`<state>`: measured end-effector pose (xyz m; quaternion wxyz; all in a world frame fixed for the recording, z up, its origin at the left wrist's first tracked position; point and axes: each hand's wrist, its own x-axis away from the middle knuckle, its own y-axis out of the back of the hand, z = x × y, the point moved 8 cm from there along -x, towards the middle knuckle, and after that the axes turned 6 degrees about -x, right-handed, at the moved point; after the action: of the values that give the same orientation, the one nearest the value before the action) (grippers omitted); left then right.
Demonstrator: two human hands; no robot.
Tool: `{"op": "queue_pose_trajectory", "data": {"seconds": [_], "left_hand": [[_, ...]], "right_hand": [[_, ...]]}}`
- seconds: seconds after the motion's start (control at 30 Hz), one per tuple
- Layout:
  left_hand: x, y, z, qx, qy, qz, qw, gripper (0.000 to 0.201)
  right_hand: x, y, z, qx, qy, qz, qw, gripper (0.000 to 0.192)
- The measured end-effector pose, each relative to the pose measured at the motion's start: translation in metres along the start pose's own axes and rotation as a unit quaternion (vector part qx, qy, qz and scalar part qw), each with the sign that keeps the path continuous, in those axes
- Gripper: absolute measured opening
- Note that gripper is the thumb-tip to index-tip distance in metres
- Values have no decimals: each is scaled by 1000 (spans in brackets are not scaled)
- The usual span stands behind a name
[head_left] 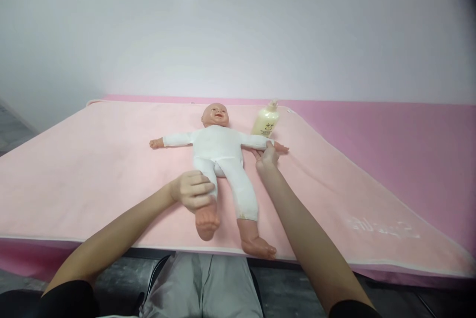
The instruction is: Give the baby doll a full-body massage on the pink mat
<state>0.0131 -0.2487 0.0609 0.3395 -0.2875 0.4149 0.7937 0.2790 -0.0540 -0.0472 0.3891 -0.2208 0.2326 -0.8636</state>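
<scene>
A baby doll [217, 144] with a white cloth body lies on its back on a pink towel [111, 169], arms spread and feet toward me. Around its lower leg on my left, just above the foot, my left hand [194, 190] is closed. My right hand [267, 157] holds the doll's forearm near the wrist on my right, thumb on top and fingers underneath. Just beyond that arm is a pump bottle [266, 120] of pale yellow liquid, leaning slightly; its lower end is partly hidden by the arm.
A pink table cover [420, 159] shows past the towel on the right. Behind the table rises a white panel [238, 40]. The table's near edge runs just above my lap, close to the doll's feet.
</scene>
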Motion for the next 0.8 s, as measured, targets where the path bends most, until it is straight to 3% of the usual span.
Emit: {"op": "queue_pose_trajectory", "data": {"seconds": [0.07, 0.13, 0.23, 0.33, 0.4, 0.47, 0.53, 0.6, 0.7, 0.8], "left_hand": [[-6, 1, -8, 2, -41, -15, 999, 12], [-4, 5, 1, -7, -8, -35, 999, 11], [10, 14, 32, -39, 126, -66, 989, 28], [30, 10, 69, -32, 302, -48, 951, 49], [41, -2, 87, 2, 402, -29, 915, 55], [49, -17, 97, 42, 462, -2, 886, 57], [51, -32, 100, 69, 480, 29, 874, 58], [52, -37, 101, 74, 481, 41, 873, 56], [55, -32, 103, 52, 486, 24, 872, 54], [57, -23, 103, 30, 474, 1, 880, 57]], "right_hand": [[11, 3, 0, -29, -37, -48, 998, 49], [19, 0, 8, -27, -4, -49, 998, 54], [26, -7, 24, 20, 105, -20, 994, 57], [32, -19, 35, 126, 208, 33, 969, 50], [39, -34, 36, 231, 262, 95, 932, 45], [54, -55, 32, 350, 320, 184, 861, 42], [69, -70, 26, 444, 364, 243, 782, 41], [77, -76, 22, 488, 385, 256, 740, 42], [76, -75, 23, 470, 379, 248, 757, 44], [68, -67, 28, 375, 352, 221, 829, 42]]}}
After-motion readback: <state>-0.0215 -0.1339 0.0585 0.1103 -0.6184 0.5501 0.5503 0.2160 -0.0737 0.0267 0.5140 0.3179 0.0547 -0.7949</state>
